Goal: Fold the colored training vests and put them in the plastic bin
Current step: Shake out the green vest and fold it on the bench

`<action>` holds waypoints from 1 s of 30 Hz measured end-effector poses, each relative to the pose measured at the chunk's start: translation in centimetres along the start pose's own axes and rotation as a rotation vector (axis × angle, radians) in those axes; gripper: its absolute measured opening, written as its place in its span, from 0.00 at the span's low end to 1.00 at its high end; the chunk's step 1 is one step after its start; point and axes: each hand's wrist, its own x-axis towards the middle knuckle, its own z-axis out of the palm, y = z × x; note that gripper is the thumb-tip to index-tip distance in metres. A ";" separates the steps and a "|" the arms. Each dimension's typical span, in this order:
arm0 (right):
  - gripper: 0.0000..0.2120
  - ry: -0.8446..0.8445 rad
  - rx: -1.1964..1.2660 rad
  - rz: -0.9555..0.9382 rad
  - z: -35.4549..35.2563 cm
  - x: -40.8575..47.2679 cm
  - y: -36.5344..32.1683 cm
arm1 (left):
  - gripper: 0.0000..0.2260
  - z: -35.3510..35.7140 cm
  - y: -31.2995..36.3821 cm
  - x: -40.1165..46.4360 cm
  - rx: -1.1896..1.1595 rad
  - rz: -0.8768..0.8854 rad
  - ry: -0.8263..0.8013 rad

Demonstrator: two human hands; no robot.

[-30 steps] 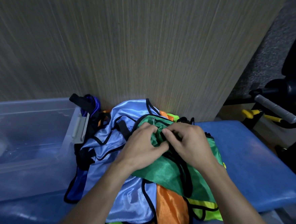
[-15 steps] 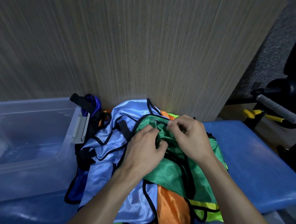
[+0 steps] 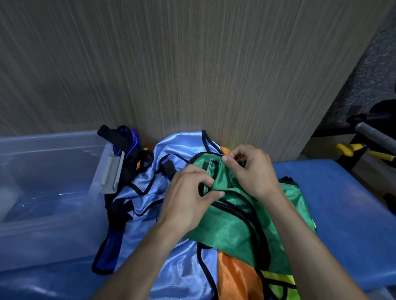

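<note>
Green vest [image 3: 235, 227] lies atop a heap of vests on the blue surface [image 3: 352, 221], just right of the clear plastic bin [image 3: 45, 230]. Left hand [image 3: 186, 202] pinches a green fold; right hand [image 3: 252, 169] pinches its black-trimmed upper edge with curled fingers.

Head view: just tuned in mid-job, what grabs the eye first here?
A heap of shiny training vests lies on the blue padded bench, with the green black-trimmed vest on top. The left hand and the right hand both pinch its upper edge near the wood-grain wall. The clear plastic bin stands to the left of the heap, and no vest shows inside it.
</note>
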 end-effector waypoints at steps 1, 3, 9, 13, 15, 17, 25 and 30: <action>0.10 0.005 0.006 0.009 0.1 0.1 -0.1 | 0.09 -0.3 -0.1 0.0 0.004 0.003 -0.018; 0.10 0.008 0.021 0.029 0.3 0.1 -0.2 | 0.07 -0.7 -0.1 -0.1 0.032 0.016 -0.061; 0.10 0.006 0.003 0.034 0.7 0.0 -1.1 | 0.06 -0.6 0.6 -0.6 0.194 0.092 0.117; 0.10 -0.007 0.001 0.035 0.7 -0.1 -0.9 | 0.07 -1.0 0.3 -0.5 0.192 0.101 0.095; 0.11 -0.005 0.007 0.032 0.7 -0.1 -0.8 | 0.05 -1.5 -0.1 -0.5 0.170 0.095 0.049; 0.11 0.001 0.010 0.028 0.7 -0.1 -0.9 | 0.04 -1.7 -0.2 -0.6 0.159 0.093 0.009; 0.14 0.032 0.012 0.048 1.2 -0.2 -1.4 | 0.16 -0.2 1.2 -0.7 0.438 0.268 0.125; 0.14 0.027 0.005 0.027 1.2 -0.1 -1.2 | 0.08 -0.1 1.0 -0.4 0.524 0.455 0.152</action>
